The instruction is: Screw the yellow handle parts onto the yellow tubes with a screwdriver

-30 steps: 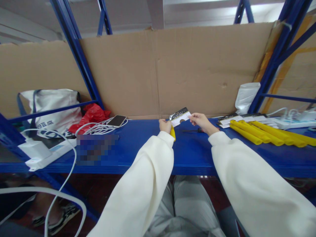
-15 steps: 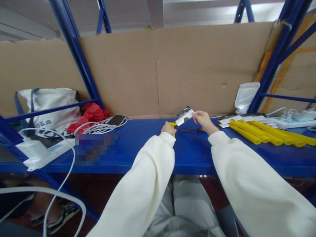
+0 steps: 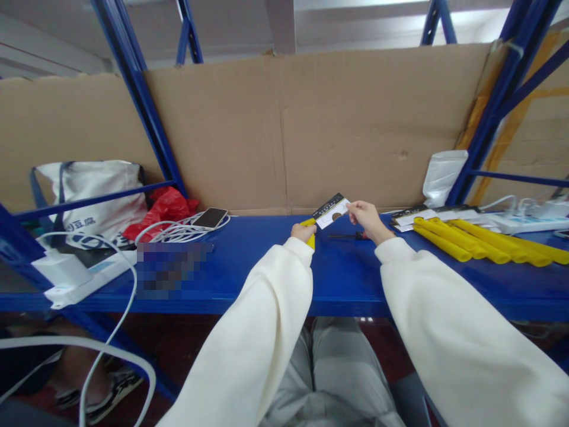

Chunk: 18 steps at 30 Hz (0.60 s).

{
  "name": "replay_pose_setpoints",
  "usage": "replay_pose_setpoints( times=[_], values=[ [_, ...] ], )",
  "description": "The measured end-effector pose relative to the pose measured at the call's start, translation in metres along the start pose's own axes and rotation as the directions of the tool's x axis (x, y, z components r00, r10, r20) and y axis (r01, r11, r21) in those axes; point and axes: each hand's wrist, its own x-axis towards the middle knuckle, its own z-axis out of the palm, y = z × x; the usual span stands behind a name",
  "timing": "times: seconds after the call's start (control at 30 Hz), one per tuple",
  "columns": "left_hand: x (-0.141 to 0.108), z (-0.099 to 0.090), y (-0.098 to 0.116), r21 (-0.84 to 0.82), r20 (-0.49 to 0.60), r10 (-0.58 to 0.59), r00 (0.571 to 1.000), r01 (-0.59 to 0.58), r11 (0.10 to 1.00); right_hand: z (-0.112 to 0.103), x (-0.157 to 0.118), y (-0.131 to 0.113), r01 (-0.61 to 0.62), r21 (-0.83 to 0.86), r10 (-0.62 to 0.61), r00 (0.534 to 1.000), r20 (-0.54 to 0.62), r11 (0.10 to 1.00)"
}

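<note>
My left hand is closed around a yellow object; its ends show above and below my fingers, and its exact kind is hidden. Pinched at its right corner by my right hand is a black-and-white printed card with a brown rounded area in it. The card is tilted, and its lower left end meets the top of the yellow object by my left hand. Just under my right hand a screwdriver, with a thin dark shaft and a red-and-black handle, lies on the blue table.
Several yellow tubes lie at the right, before a stack of similar cards and a white pouch. Leftward are a phone, coiled white cable, a red plastic bag, a cloth bag and a power strip.
The yellow object in my left hand has turned a little, with more of it showing below the fingers. The card has shifted slightly in angle, still in my right hand.
</note>
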Motion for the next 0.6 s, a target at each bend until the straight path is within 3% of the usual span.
replay_pose_setpoints(
  times=[0.1,0.27,0.47,0.6],
  values=[
    [-0.002,0.001,0.004,0.015,-0.024,-0.071,0.997,0.071,0.997,-0.001,0.0,0.0,0.009,-0.006,-0.009,1.0,-0.001,1.0],
    [-0.007,-0.002,0.014,0.05,-0.152,-0.014,0.988,0.022,0.999,0.0,0.0,-0.001,-0.011,0.0,0.011,1.0,-0.011,1.0],
    [-0.011,-0.002,0.019,-0.111,-0.224,-0.013,0.974,-0.012,0.994,0.0,0.001,0.0,-0.016,0.004,0.016,1.0,-0.012,1.0],
    [-0.008,-0.003,0.019,-0.147,-0.208,-0.03,0.978,-0.001,0.989,-0.001,0.002,0.002,-0.004,0.006,0.004,1.0,-0.007,1.0]
  ],
)
